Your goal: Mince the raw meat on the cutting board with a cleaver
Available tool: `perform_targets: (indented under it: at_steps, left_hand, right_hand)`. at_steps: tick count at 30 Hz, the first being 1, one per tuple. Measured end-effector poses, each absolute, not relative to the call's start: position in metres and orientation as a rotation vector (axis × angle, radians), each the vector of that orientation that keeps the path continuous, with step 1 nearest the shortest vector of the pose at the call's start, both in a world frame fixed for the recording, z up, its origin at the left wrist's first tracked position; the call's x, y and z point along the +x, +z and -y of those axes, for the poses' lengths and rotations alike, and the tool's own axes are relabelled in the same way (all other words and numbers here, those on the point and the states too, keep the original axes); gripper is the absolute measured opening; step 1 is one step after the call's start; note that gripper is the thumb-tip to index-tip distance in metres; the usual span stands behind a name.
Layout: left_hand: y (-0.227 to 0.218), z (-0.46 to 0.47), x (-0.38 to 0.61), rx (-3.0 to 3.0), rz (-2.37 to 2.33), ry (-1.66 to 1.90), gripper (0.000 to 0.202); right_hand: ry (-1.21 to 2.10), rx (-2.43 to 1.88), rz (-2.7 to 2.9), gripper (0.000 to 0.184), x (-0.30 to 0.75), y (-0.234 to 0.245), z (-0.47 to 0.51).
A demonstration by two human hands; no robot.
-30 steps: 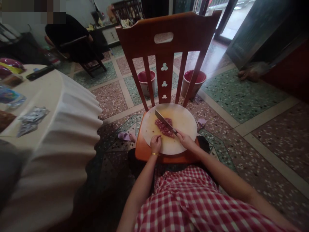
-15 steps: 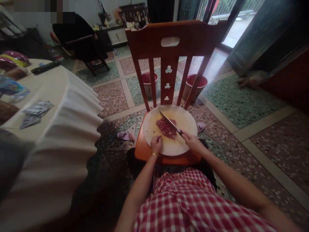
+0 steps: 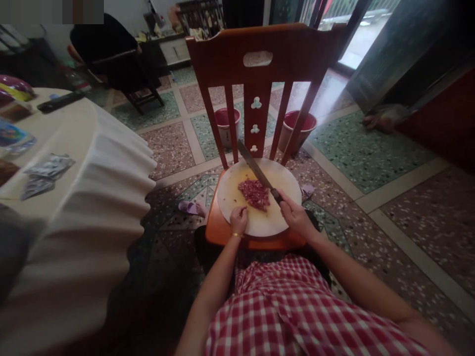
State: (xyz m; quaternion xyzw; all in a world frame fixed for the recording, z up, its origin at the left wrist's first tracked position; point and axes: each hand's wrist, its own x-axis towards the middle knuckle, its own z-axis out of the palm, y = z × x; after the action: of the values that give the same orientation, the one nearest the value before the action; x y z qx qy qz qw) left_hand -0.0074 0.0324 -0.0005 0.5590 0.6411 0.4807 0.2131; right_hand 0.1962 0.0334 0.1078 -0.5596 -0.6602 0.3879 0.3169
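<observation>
A heap of chopped red meat (image 3: pixel 254 194) lies in the middle of a round white cutting board (image 3: pixel 232 178), which rests on the seat of a wooden chair (image 3: pixel 212 226). My right hand (image 3: pixel 296 213) is closed around the dark handle of a kitchen knife (image 3: pixel 256 169). The blade is raised over the meat, its tip pointing up and away to the left. At the board's near left edge, my left hand (image 3: pixel 238 219) rests with its fingers curled in; whether something is in them is hidden. A yellow bracelet circles that wrist.
To the left stands a table with a pale cloth (image 3: pixel 111 143), bearing small packets (image 3: pixel 48 167) and a dark long object (image 3: pixel 61 102). Two buckets (image 3: pixel 226 118) stand behind the chair back. A person in black (image 3: pixel 107 39) sits at the far left.
The knife has risen off the meat, its blade now held higher above the board. My left hand stays at the board's edge. The whole view has shifted slightly.
</observation>
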Motion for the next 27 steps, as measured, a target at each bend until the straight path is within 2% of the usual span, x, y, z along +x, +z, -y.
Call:
perform_targets:
  at_steps: [5,11,15,19,27]
  left_hand:
    - [-0.001,-0.032,-0.008,1.546,-1.784,1.335,0.019]
    - [-0.001,-0.032,-0.008,1.549,-1.795,1.360,0.018]
    - [0.000,-0.031,-0.008,1.551,-1.790,1.369,0.019]
    - [0.000,-0.031,-0.007,1.523,-1.792,1.369,0.018]
    - [-0.006,-0.032,-0.008,1.525,-1.779,1.374,0.018]
  right_hand:
    - [1.063,-1.513,1.876,0.040,0.190,0.102,-0.029]
    - [0.960,-1.429,1.895,0.047,0.192,0.110,-0.025]
    - [1.030,-1.478,1.965,0.043,0.194,0.093,-0.022]
    - [1.005,-1.392,1.951,0.043,0.194,0.102,-0.021]
    - [1.035,-1.505,1.930,0.042,0.197,0.102,-0.024]
